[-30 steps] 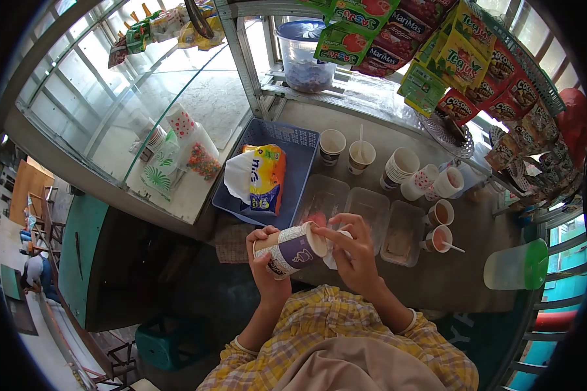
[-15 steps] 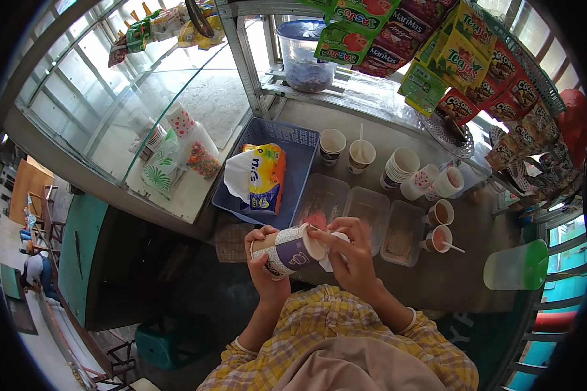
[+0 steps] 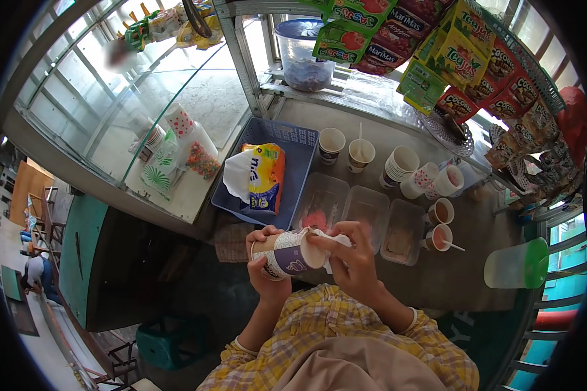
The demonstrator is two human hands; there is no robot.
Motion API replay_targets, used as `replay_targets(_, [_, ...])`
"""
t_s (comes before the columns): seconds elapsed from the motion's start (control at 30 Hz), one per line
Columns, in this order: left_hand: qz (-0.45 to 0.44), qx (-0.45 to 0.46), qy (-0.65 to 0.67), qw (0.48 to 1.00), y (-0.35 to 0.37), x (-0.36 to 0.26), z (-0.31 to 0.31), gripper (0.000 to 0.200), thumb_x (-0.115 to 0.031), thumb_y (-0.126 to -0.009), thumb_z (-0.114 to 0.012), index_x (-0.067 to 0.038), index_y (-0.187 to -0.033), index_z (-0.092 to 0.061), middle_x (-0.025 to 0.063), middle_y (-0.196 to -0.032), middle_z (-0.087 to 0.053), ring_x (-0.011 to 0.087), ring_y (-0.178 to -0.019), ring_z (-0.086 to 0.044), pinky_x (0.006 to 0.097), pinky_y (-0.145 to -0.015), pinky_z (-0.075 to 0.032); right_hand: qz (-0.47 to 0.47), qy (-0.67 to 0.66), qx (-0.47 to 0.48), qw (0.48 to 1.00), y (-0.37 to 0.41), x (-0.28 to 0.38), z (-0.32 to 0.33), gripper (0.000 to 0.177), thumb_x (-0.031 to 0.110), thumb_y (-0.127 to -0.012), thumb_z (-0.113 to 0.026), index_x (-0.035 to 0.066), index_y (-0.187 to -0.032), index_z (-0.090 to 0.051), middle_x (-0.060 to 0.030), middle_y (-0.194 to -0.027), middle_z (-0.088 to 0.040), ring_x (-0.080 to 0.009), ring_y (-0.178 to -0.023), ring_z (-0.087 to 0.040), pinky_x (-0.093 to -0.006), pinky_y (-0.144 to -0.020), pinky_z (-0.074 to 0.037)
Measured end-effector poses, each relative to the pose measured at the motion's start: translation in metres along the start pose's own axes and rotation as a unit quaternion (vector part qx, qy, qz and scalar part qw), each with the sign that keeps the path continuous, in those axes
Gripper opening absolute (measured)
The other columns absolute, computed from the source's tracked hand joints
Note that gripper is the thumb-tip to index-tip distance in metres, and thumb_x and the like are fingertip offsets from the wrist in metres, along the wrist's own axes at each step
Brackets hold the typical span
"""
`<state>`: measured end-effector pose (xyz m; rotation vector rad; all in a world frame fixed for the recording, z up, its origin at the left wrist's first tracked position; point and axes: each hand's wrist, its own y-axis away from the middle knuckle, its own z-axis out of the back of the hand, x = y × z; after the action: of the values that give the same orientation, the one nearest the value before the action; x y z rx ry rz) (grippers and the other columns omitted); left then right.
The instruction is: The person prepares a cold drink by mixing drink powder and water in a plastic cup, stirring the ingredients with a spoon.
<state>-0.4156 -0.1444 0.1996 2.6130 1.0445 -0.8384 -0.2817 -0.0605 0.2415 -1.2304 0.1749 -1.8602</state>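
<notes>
My left hand (image 3: 267, 283) is wrapped around a paper cup (image 3: 284, 255) with a purple band, tilted on its side in front of my body. My right hand (image 3: 356, 262) pinches a white tissue (image 3: 340, 240) against the cup's right end, its fingers at the edge there. Just beyond the cup are clear plastic containers (image 3: 401, 232), one with pink contents (image 3: 314, 219). A tissue pack (image 3: 267, 179) lies in a blue basket (image 3: 300, 133) past my left hand.
Several paper cups (image 3: 401, 164) stand on the counter, two with drinks and one of those with a white stick (image 3: 455, 246). A green-lidded pitcher (image 3: 510, 266) is at the right. Drink sachets (image 3: 463, 55) hang overhead. A glass case (image 3: 176, 98) is at the left.
The cup has turned slightly in my hands, so its purple band and printed logo sit lower. My right fingers and the tissue have shifted a little along its end.
</notes>
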Motion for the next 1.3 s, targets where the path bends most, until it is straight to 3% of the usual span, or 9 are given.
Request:
replay_targets(0.17, [0.018, 0.008, 0.022, 1.000, 0.0011, -0.0023, -0.0019, 0.041, -0.023, -0.070, -0.056, -0.006, -0.105, -0.041, 0.0143, -0.107, -0.043, 0.0266, -0.109, -0.048, 0.0415, -0.099, -0.041, 0.003, -0.002, 0.000, 1.000, 0.0021, 0.0005, -0.0022, 0.047, -0.007, -0.070, -0.060, 0.016, -0.111, -0.068, -0.0101, -0.096, -0.048, -0.0225, -0.075, -0.058, -0.0340, -0.060, -0.049])
replay_targets(1.3, [0.034, -0.060, 0.024, 0.997, 0.0075, 0.0053, 0.0046, 0.037, -0.028, -0.075, -0.054, -0.010, -0.105, -0.044, 0.0111, -0.107, -0.050, 0.0283, -0.106, -0.055, 0.0390, -0.093, -0.047, -0.020, -0.033, 0.031, 0.999, 0.0054, 0.0002, -0.0071, 0.044, -0.006, -0.070, -0.061, 0.017, -0.107, -0.070, -0.0072, -0.092, -0.044, -0.0192, -0.072, -0.054, -0.0318, -0.058, -0.047])
